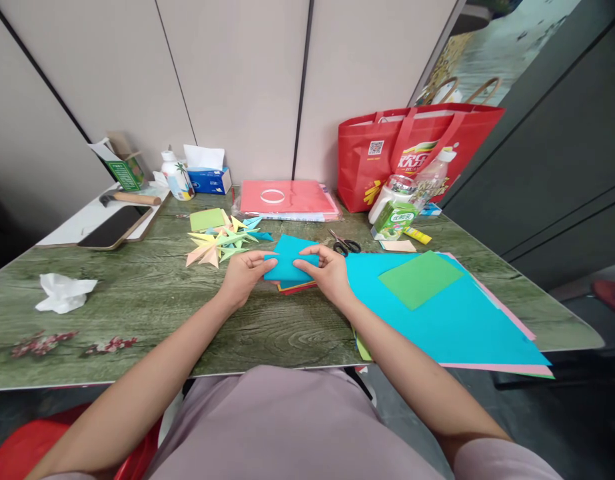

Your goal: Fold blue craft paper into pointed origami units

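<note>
Between my two hands is a folded sheet of blue paper (287, 267), held just above a small stack of coloured paper (296, 289) whose red and yellow edges show below it. My left hand (244, 273) pinches its left edge between thumb and fingers. On the opposite side, my right hand (328, 272) grips it the same way. Several folded paper pieces (222, 240) in yellow, peach, green and blue lie in a pile beyond my left hand. Black-handled scissors (345, 243) rest behind my right hand.
Large blue sheets (437, 327) with a green square (421, 279) lie at right, overhanging the front edge. Behind stand a red bag (362, 153), a green carton (394, 220) and a packet of red paper (287, 198). At left are a phone (114, 227), hammer (137, 198) and crumpled tissue (64, 292).
</note>
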`<state>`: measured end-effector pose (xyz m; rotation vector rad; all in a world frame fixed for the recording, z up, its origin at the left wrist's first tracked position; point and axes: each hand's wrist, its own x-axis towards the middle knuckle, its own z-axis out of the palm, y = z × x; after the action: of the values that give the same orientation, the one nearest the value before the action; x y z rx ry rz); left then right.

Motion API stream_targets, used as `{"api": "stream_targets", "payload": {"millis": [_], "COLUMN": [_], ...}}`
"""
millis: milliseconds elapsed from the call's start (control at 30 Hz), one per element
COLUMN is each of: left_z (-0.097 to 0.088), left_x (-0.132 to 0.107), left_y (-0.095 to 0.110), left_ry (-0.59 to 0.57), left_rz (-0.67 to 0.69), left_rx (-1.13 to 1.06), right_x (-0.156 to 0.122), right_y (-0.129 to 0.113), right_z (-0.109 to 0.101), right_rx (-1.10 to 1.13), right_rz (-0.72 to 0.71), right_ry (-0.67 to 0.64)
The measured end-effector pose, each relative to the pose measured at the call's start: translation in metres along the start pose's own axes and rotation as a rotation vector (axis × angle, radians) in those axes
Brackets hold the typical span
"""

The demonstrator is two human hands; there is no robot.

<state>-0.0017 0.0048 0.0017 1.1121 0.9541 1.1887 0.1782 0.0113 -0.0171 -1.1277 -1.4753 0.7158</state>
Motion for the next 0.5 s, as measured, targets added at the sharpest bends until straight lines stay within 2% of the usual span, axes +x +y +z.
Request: {"api": "stream_targets", "payload": {"millis": [500], "left_z": [0.0019], "left_x": [-0.0014], "left_y": [0.002], "left_ry": [0.011], "left_rz": [-0.007], "left_rx": [0.021], "right_x": [0.0003], "right_y": [0.0007], "right_z": [0.0001], "right_rx": [-0.01], "right_rz": [0.002], "right_ry": [0.001]}}
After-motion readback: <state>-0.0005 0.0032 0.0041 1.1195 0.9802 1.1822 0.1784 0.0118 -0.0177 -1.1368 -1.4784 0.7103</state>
